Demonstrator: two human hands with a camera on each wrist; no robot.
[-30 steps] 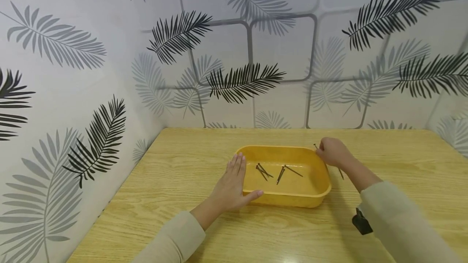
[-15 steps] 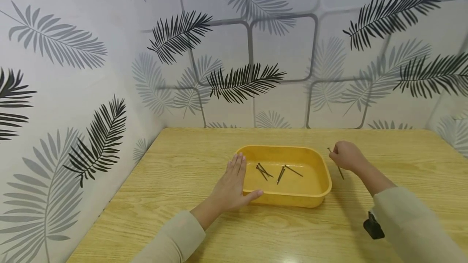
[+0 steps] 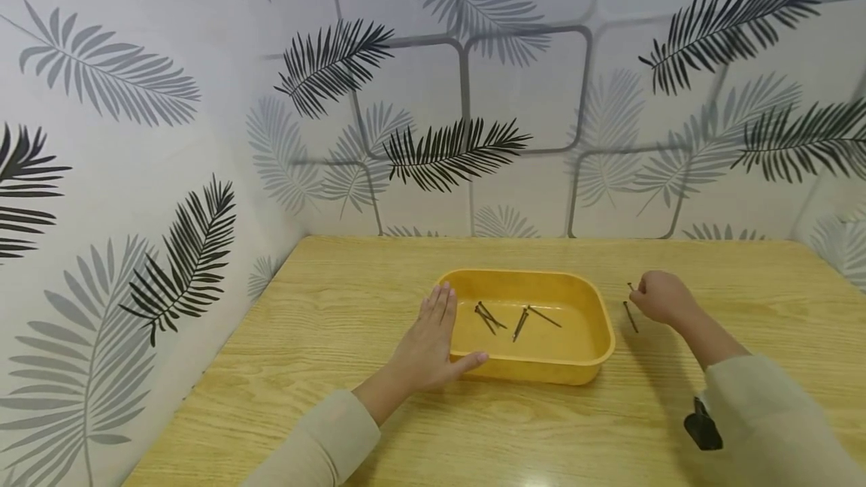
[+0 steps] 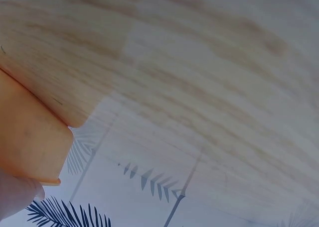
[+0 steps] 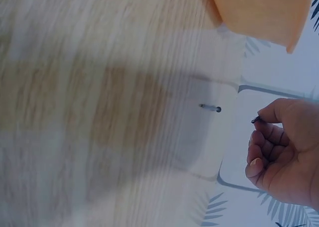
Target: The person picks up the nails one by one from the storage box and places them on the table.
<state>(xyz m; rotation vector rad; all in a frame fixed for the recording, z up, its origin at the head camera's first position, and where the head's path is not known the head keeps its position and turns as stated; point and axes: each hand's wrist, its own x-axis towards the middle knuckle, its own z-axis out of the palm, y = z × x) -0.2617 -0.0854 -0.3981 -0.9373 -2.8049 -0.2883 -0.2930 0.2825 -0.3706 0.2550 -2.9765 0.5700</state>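
Note:
A yellow plastic tray (image 3: 534, 370) stands on the wooden table with several dark nails (image 3: 520, 324) lying on its floor. My left hand (image 3: 426, 348) rests along the tray's left end, fingers straight over the rim and thumb along the near side. To the right of the tray, my right hand (image 3: 663, 297) pinches a nail (image 5: 255, 120) between thumb and index finger, the other fingers curled toward the palm. Another nail (image 5: 210, 107) lies on the table just below that hand, between it and the tray. Most of the held nail is hidden by the fingers.
The light wooden table (image 3: 325, 284) runs back to a wall (image 3: 521, 194) patterned with leaves. A second patterned wall (image 3: 135, 194) borders it on the left. A black device (image 3: 704, 424) hangs under my right sleeve.
My right hand has moved right, away from the tray's right rim, with a nail in its fingers, uncovering the nail on the table. The left hand and tray have stayed put.

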